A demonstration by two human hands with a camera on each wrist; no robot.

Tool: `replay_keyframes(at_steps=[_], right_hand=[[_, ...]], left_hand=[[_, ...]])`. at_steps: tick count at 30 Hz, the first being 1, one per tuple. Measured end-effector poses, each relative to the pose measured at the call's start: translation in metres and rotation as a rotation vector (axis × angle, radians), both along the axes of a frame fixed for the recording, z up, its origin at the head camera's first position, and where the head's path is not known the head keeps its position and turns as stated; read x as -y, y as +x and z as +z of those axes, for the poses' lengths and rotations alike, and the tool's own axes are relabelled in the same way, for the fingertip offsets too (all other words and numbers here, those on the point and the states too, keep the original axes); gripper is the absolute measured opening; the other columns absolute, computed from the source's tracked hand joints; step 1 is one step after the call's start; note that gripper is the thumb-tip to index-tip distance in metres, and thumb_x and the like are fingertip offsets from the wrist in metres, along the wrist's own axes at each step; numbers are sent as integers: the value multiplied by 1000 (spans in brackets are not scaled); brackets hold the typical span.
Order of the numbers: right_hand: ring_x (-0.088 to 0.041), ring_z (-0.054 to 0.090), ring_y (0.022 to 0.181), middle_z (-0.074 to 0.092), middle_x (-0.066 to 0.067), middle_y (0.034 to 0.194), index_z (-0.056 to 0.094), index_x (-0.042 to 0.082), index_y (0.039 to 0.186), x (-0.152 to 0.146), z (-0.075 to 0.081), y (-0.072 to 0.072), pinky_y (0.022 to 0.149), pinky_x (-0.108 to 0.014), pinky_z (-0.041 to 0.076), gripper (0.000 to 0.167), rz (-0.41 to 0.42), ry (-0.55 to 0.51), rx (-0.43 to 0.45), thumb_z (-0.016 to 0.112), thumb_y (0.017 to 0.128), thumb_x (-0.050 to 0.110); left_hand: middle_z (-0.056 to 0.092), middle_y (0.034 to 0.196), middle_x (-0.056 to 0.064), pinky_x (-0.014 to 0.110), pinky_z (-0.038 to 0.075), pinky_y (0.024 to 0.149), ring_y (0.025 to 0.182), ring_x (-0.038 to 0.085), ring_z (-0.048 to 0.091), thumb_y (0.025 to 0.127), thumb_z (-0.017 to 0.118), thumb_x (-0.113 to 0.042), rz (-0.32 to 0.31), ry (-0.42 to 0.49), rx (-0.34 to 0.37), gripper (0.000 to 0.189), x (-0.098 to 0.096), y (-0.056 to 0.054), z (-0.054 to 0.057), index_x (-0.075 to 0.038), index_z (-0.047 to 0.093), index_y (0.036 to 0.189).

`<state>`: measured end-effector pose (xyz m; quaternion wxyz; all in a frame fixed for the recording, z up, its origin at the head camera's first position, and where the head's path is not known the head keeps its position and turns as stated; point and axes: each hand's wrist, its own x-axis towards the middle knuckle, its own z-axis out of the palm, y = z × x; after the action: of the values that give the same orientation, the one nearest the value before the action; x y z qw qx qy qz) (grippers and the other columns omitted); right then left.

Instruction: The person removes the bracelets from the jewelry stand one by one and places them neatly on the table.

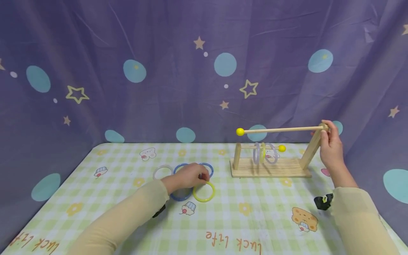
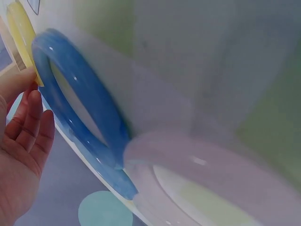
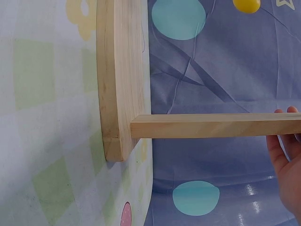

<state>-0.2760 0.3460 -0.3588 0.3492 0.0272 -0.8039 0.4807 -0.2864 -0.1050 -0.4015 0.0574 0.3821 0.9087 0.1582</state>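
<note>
My left hand [image 1: 190,175] is over a group of plastic rings on the table and pinches the edge of a yellow ring [image 1: 204,201] between thumb and fingers. Close beside it lie blue rings [image 2: 77,80] and a pale translucent ring [image 1: 154,173]; my hand partly covers the blue ones. At the right, my right hand [image 1: 331,147] grips the top of the tall slanted post [image 3: 211,126] of a wooden stand [image 1: 271,173]. Two pale rings [image 1: 256,156] and a yellow ring [image 1: 262,156] hang on the stand's lower rod.
The stand's long upper rod [image 1: 283,129] reaches left from the tall post and ends in a yellow ball [image 1: 240,132]. Another yellow ball [image 1: 282,148] caps the lower rod. A checked cloth [image 1: 255,198] covers the table, and a purple curtain [image 1: 178,95] hangs behind it.
</note>
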Motion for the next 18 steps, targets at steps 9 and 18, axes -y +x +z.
replay_keyframes(at_steps=[9, 18], right_hand=[[13, 53, 90, 55, 27, 97, 38, 16, 145, 0, 0, 0, 76, -9, 43, 39, -4, 2, 10, 35, 106, 18], [13, 53, 89, 53, 31, 94, 39, 16, 145, 1, 0, 1, 76, -9, 42, 39, -8, 1, 7, 35, 106, 18]], left_hand=[[61, 77, -12, 25, 47, 68, 73, 6, 56, 84, 77, -13, 21, 33, 5, 8, 2, -3, -1, -18, 71, 83], [59, 76, -14, 24, 46, 66, 71, 4, 54, 84, 77, -14, 7, 58, -3, 8, 2, -5, -4, -19, 71, 83]])
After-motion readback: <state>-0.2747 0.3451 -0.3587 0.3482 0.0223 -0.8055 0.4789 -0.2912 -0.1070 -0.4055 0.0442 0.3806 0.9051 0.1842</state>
